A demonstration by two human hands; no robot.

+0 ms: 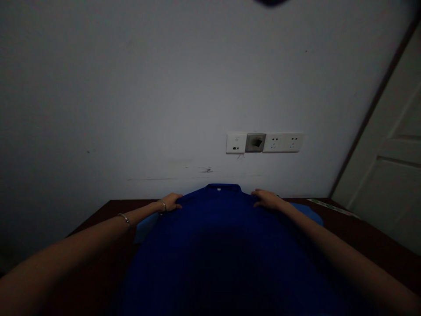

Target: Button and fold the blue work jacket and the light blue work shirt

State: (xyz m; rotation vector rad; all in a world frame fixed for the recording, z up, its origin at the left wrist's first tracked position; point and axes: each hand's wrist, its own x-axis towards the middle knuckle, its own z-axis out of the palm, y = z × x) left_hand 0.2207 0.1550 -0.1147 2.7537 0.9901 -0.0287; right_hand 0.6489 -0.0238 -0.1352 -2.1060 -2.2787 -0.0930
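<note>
A dark blue collared shirt point(217, 215) is spread out before me, its collar up against the wall and a small white label inside the neck. At its left shoulder edge, my left hand point(171, 202) grips the cloth between thumb and fingers. My right hand point(265, 199) holds the opposite shoulder edge in the same way. Lighter blue cloth point(146, 227) shows from under the shirt on both sides. The lower part of the shirt fades into deep shadow.
The shirt lies on a dark red-brown tabletop point(98, 259) that meets a pale wall point(158, 96). Sockets and a switch panel point(283, 142) sit on the wall above the collar. A printed strip point(332, 207) lies at the back right, near a white panelled door point(391, 175).
</note>
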